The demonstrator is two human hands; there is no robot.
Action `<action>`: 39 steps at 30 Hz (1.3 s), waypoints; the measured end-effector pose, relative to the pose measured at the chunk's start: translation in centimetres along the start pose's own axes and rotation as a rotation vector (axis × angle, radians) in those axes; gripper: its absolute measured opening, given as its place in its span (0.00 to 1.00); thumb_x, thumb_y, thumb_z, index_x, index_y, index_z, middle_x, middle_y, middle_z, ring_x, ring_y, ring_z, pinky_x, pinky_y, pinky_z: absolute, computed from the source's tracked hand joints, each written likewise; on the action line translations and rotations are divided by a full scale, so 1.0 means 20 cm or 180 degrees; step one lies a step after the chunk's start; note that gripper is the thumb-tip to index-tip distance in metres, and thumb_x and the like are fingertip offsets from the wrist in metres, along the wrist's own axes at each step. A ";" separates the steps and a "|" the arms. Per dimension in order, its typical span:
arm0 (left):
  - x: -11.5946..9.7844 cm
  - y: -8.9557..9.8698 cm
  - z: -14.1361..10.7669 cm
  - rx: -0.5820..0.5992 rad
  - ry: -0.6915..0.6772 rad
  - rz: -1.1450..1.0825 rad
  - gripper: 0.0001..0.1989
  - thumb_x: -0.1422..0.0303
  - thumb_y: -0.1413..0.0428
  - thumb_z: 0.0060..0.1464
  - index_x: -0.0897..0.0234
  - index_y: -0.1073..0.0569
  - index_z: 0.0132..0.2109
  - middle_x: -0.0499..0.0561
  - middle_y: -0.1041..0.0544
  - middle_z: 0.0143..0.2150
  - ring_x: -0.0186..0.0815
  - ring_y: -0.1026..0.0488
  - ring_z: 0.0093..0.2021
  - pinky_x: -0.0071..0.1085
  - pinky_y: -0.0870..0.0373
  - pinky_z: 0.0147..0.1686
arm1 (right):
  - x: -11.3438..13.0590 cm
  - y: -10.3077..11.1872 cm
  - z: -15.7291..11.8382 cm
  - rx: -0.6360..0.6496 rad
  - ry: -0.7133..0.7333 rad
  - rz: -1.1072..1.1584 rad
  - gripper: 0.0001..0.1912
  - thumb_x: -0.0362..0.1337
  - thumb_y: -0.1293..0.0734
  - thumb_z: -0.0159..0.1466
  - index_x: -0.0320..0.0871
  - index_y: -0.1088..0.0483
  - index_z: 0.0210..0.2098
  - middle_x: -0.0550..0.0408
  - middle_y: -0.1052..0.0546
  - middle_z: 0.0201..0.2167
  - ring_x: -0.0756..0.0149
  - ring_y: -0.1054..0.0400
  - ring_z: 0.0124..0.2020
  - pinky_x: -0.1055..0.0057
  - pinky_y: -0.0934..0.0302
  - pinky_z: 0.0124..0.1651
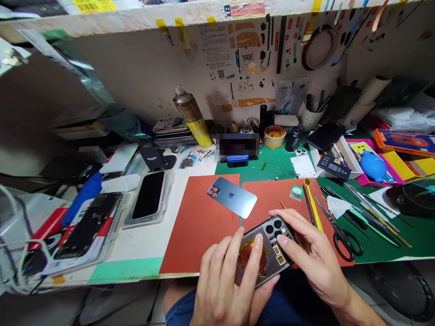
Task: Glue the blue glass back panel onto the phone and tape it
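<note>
An opened phone (267, 242), its back off and its round copper coil and camera lenses showing, is held between both hands at the front edge of the red mat. My left hand (226, 276) grips its left side, with fingers lying over the coil and the thumb under the lower edge. On the right end, my right hand (314, 256) holds the camera corner, thumb by the lenses and index finger along the top edge. A blue back glass (234, 197) with camera holes lies on the mat (190, 226), touched by neither hand.
Scissors (341, 237), a yellow tool (313, 206) and tweezers lie at the right. A black-screened phone (148, 195) rests in a clear case at the left. Behind stand a spray can (193, 117), a tape roll (274, 136) and boxes; a shelf (136, 20) hangs above.
</note>
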State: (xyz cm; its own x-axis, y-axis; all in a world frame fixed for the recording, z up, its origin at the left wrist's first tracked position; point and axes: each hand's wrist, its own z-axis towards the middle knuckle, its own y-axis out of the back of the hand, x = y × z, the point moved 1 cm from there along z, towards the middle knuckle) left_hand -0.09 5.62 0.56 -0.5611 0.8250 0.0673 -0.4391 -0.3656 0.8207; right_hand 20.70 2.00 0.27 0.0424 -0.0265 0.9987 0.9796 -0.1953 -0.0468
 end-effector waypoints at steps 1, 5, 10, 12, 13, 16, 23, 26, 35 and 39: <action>0.00 0.00 0.00 -0.0001 -0.0004 -0.0003 0.29 0.60 0.34 0.64 0.74 0.23 0.65 0.76 0.24 0.62 0.60 0.24 0.57 0.52 0.29 0.54 | 0.00 0.01 0.00 0.0035 0.0028 0.0015 0.18 0.42 0.32 0.76 0.53 0.23 0.63 0.50 0.23 0.53 0.60 0.24 0.49 0.69 0.27 0.52; 0.00 0.01 0.00 -0.0008 -0.0012 0.0000 0.29 0.60 0.34 0.64 0.74 0.24 0.65 0.76 0.24 0.62 0.60 0.24 0.57 0.53 0.29 0.54 | 0.00 0.02 -0.01 0.0108 0.0087 0.0005 0.19 0.41 0.32 0.76 0.53 0.24 0.65 0.50 0.23 0.54 0.60 0.25 0.51 0.69 0.28 0.53; -0.01 0.00 0.00 -0.0024 -0.0017 0.0061 0.29 0.60 0.33 0.64 0.74 0.23 0.65 0.77 0.24 0.62 0.61 0.24 0.57 0.53 0.29 0.54 | 0.01 -0.02 0.01 -0.0210 0.0032 -0.0318 0.15 0.43 0.29 0.74 0.51 0.21 0.59 0.51 0.21 0.52 0.62 0.24 0.49 0.71 0.28 0.51; -0.02 -0.01 0.00 -0.0006 -0.0034 0.0122 0.29 0.60 0.33 0.64 0.74 0.23 0.65 0.77 0.24 0.62 0.61 0.24 0.56 0.53 0.30 0.54 | 0.01 -0.04 0.02 -0.0446 0.0006 -0.0497 0.12 0.45 0.27 0.73 0.51 0.19 0.54 0.53 0.20 0.49 0.62 0.23 0.47 0.71 0.28 0.51; -0.02 -0.01 0.00 -0.0009 -0.0040 0.0145 0.29 0.60 0.33 0.64 0.74 0.23 0.65 0.77 0.23 0.62 0.61 0.24 0.56 0.53 0.30 0.54 | 0.00 -0.05 0.02 -0.0538 -0.0013 -0.0555 0.12 0.45 0.27 0.72 0.51 0.19 0.52 0.53 0.19 0.47 0.62 0.23 0.47 0.71 0.28 0.51; -0.03 -0.01 0.00 -0.0063 -0.0047 0.0175 0.28 0.59 0.33 0.64 0.74 0.22 0.64 0.77 0.23 0.61 0.61 0.24 0.56 0.53 0.31 0.54 | 0.00 -0.06 0.02 -0.0648 -0.0035 -0.0583 0.11 0.46 0.26 0.71 0.51 0.18 0.49 0.54 0.18 0.46 0.63 0.23 0.46 0.72 0.28 0.49; -0.02 0.01 0.01 -0.0115 -0.0005 0.0103 0.25 0.60 0.36 0.66 0.74 0.21 0.62 0.76 0.22 0.60 0.60 0.23 0.54 0.53 0.30 0.53 | -0.01 -0.01 0.00 -0.0268 0.0054 -0.0108 0.14 0.45 0.34 0.78 0.53 0.18 0.56 0.53 0.20 0.51 0.65 0.24 0.48 0.74 0.30 0.49; -0.02 0.01 0.02 -0.0102 0.0009 0.0056 0.25 0.60 0.36 0.66 0.75 0.21 0.62 0.77 0.22 0.60 0.61 0.23 0.54 0.52 0.30 0.53 | -0.02 0.00 0.00 -0.0130 0.0025 0.0072 0.16 0.44 0.35 0.79 0.55 0.19 0.60 0.53 0.22 0.52 0.65 0.25 0.50 0.74 0.31 0.51; -0.03 0.01 0.01 -0.0041 0.0039 0.0022 0.28 0.59 0.34 0.65 0.74 0.23 0.64 0.76 0.24 0.62 0.61 0.24 0.56 0.53 0.30 0.54 | -0.03 0.00 -0.01 -0.0053 -0.0026 0.0079 0.17 0.44 0.33 0.78 0.55 0.22 0.63 0.53 0.24 0.53 0.65 0.26 0.48 0.73 0.30 0.51; -0.04 0.00 0.01 -0.0028 0.0113 -0.0027 0.26 0.60 0.36 0.66 0.66 0.23 0.66 0.75 0.25 0.63 0.60 0.25 0.56 0.53 0.31 0.55 | -0.03 0.01 -0.01 0.0009 0.0059 0.0067 0.17 0.42 0.35 0.79 0.56 0.24 0.64 0.53 0.24 0.54 0.65 0.26 0.50 0.74 0.30 0.51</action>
State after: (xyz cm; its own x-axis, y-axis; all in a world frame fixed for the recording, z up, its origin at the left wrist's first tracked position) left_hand 0.45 5.10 0.69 -0.5819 0.8123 0.0401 -0.4500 -0.3626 0.8161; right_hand 20.76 1.76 -0.25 0.0594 -0.0486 0.9970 0.9791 -0.1917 -0.0677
